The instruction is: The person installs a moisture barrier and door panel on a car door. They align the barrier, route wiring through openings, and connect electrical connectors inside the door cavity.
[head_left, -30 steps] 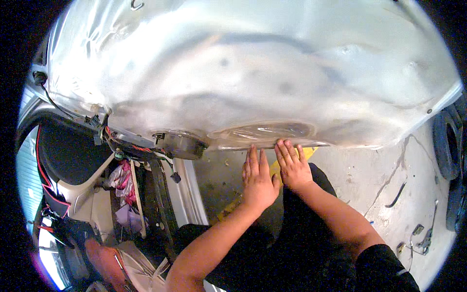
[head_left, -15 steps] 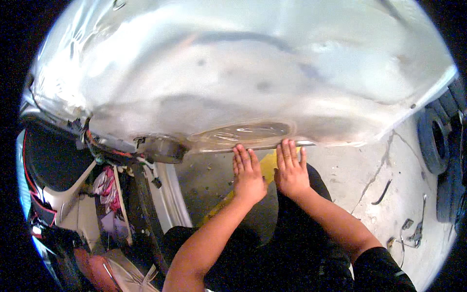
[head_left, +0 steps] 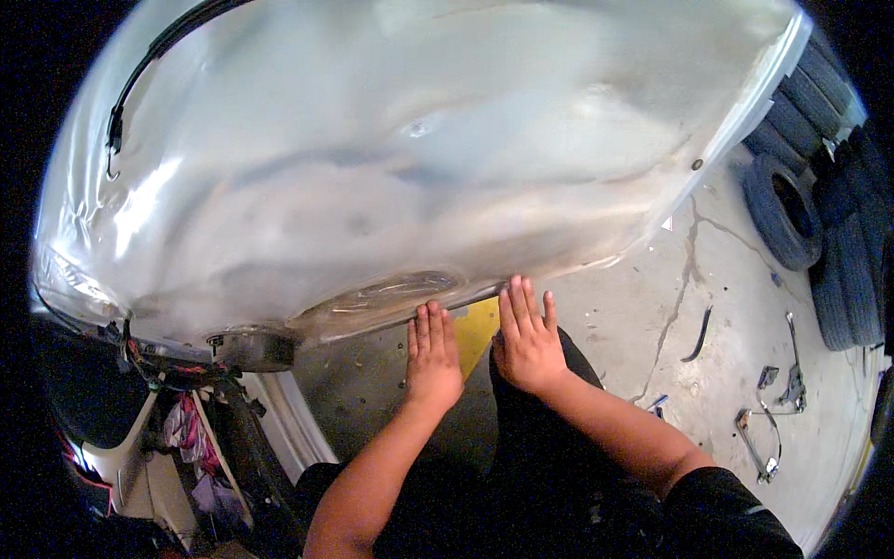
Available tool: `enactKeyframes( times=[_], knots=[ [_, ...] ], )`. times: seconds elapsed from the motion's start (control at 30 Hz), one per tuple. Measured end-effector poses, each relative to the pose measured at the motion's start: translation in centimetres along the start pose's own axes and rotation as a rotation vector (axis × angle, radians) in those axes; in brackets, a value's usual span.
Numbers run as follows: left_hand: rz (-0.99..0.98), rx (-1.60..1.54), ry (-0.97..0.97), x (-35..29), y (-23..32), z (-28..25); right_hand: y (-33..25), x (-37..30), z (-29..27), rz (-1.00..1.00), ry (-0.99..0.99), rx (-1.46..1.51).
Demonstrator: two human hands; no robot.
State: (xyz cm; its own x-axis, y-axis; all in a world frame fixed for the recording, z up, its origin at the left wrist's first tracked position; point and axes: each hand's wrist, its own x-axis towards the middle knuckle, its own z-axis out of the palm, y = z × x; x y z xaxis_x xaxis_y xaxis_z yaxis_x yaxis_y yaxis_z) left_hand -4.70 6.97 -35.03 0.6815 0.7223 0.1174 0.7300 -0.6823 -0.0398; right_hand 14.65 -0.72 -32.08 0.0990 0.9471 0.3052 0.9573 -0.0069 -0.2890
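Note:
A car door [head_left: 606, 264] stands open in front of me. A shiny, cloudy clear plastic sheet [head_left: 307, 214] covers its inner side, wrinkled at the left. My left hand [head_left: 435, 363] lies flat with its fingers stretched out, the fingertips at the door's lower edge, just below an oval patch [head_left: 391, 291] seen through the sheet. To the right of it, my right hand [head_left: 533, 347] is likewise flat, its fingertips on the same edge and its thumb side toward the left hand. Neither hand holds anything. A round black speaker [head_left: 251, 350] sits at the door's lower left corner.
Wires [head_left: 140, 359] hang by the door's hinge side. A black cable [head_left: 168, 42] runs along its upper left. Stacked tyres [head_left: 782, 210] stand at the right. A metal window regulator [head_left: 768, 433] and a black strip [head_left: 700, 334] lie on the cracked concrete floor [head_left: 633, 321].
The view has turned right, so more of the tyres and floor parts show. Both hands remain flat at the lower edge, the right one now slightly farther from the left.

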Motion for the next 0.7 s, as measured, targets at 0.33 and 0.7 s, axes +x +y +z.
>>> enactKeyframes(
  times=[0.33, 0.7],
  knots=[
    [0.031, -0.148, 0.004, 0.7, 2.6, -4.3, 2.8, 1.1, 1.9, -0.009, -0.009, -0.188],
    [0.346, -0.034, -0.013, 5.8, 5.1, -6.0, 3.5, 0.4, 1.8, 0.102, 0.025, -0.054]
  ],
)
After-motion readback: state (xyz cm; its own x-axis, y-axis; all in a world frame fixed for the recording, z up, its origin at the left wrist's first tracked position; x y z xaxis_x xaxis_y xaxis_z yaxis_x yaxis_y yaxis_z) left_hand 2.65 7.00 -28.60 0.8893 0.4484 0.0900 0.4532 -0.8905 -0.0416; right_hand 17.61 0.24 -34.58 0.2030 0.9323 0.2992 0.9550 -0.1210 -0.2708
